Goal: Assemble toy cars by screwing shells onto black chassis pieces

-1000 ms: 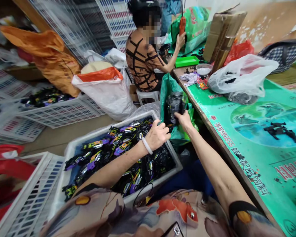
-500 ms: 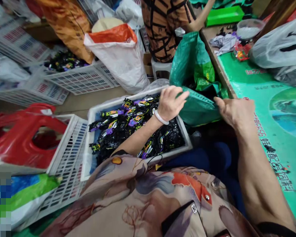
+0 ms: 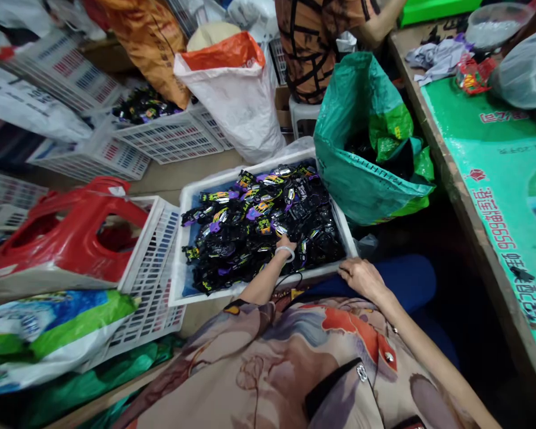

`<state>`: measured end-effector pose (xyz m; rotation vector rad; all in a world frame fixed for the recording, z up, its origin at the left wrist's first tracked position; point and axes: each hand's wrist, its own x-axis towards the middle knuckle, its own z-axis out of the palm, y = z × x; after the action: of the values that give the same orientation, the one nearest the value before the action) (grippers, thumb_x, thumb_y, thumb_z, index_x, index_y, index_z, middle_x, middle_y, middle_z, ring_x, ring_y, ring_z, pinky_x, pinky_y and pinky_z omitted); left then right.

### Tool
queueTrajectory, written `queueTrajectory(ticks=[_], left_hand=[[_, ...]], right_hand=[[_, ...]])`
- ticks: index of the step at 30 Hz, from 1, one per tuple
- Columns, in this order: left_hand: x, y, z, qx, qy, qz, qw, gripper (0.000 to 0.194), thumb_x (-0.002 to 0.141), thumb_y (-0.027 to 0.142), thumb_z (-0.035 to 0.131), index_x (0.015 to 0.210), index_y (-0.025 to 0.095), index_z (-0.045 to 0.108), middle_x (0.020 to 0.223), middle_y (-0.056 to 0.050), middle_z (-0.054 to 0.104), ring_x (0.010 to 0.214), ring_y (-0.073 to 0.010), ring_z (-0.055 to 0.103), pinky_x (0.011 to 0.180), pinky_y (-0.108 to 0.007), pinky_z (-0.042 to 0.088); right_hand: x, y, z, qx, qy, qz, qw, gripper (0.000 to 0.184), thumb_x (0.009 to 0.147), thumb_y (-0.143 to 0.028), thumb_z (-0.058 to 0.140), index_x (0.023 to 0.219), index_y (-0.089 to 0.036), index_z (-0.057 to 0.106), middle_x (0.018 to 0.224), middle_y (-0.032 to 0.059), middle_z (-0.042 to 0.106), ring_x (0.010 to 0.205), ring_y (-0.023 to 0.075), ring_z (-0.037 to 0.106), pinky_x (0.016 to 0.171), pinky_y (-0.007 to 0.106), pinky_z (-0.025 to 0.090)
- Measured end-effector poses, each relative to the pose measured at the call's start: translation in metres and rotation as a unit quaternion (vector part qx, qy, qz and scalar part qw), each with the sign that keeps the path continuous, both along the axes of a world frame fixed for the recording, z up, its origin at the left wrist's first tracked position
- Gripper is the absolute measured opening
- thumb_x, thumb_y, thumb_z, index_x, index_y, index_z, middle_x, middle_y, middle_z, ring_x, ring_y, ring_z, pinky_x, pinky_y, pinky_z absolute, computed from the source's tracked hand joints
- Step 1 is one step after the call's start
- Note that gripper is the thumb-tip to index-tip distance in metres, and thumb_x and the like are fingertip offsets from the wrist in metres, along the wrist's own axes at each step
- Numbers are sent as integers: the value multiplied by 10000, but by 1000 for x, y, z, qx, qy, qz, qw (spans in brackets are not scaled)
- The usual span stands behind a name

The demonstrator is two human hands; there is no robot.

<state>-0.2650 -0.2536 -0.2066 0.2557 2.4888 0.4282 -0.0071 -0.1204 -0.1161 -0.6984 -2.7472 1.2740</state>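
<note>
A white crate (image 3: 177, 250) in front of me holds many black toy pieces (image 3: 232, 232) with purple, yellow and silver markings; they look like small toy vehicles. My left hand (image 3: 286, 243), with a pale bracelet at its wrist, reaches down among them near the front of the pile. Its fingers are mostly hidden there. At the crate's near right corner, my right hand (image 3: 361, 277) rests with curled fingers against the rim. Just beyond that corner stands a green woven sack (image 3: 361, 190), its mouth wide, with dark contents and a bright green bag inside.
To the left, a red plastic stool (image 3: 80, 238) lies over a white slatted basket (image 3: 154, 256). Behind the crate stand a white sack (image 3: 241, 101) and another basket of toy pieces (image 3: 170, 137). A person (image 3: 304, 53) sits beyond. A green-covered table (image 3: 482, 149) edges the right.
Both hands have let go of the green sack's edge. My left hand went down into the toy pieces; my right came back to the crate's near corner. The view shifted slightly right-to-left.
</note>
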Motion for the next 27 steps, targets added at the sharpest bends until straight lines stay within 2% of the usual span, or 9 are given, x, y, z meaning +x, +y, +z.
queueTrajectory(ticks=[3,7,9,12,15,17,20,24,27], left_hand=[[-2,1,-2,17,-4,14,1000,337,770,254,727,1073,147,624,1076,-105,699,1020,-227,650,892,-354,488],[4,2,18,84,6,35,996,347,756,251,680,1087,171,614,1106,-108,705,1019,-240,656,849,-313,488],[14,6,33,136,0,24,990,373,766,259,648,1124,163,603,1125,-95,702,1005,-228,656,847,-312,499],[37,22,53,206,-38,-18,978,393,748,244,650,1130,154,615,1095,-75,711,973,-214,656,838,-306,515],[60,41,63,233,-93,-67,966,385,729,267,695,1094,153,658,1028,-67,728,914,-206,662,807,-302,525],[65,52,62,225,-124,-91,962,357,748,362,713,1044,163,690,939,-59,738,853,-200,670,769,-299,529],[47,57,52,184,-106,-86,973,392,839,506,615,1004,162,705,916,-84,734,876,-215,671,791,-314,518],[5,49,29,106,11,-48,993,419,918,368,531,1219,87,604,1292,-217,593,1246,-292,522,1037,-381,388],[-11,51,10,65,49,-67,994,530,894,307,575,1368,89,486,1426,-229,472,1352,-308,421,1109,-400,305]], right_hand=[[-3,7,-11,-53,-13,-48,997,198,848,-340,566,931,-260,727,882,42,732,825,217,659,764,313,457],[-6,18,-8,-149,4,-132,980,282,799,-430,618,943,-212,725,778,37,708,734,220,647,737,335,473],[-14,12,-7,-206,22,-179,962,435,705,-459,724,1053,-199,705,863,48,717,788,225,652,762,342,491],[-30,-3,-7,-322,66,-216,919,846,530,-397,858,1305,-213,574,1087,57,705,957,240,655,845,347,511],[-37,-8,-11,-391,103,-226,886,920,482,-282,869,1336,-216,534,1022,3,721,937,221,661,870,330,514],[-34,-4,-17,-399,107,-262,872,756,533,-257,815,1249,-194,581,912,-13,725,841,207,663,809,320,524],[-27,7,-29,-399,109,-346,842,521,629,-294,685,1127,-177,588,842,1,711,775,198,656,730,315,529],[-23,15,-38,-441,130,-406,790,463,609,-321,648,1046,-206,546,822,4,707,746,200,669,686,324,548],[-23,15,-36,-476,146,-413,763,446,573,-313,689,982,-217,539,789,-5,704,696,196,667,650,329,553]])
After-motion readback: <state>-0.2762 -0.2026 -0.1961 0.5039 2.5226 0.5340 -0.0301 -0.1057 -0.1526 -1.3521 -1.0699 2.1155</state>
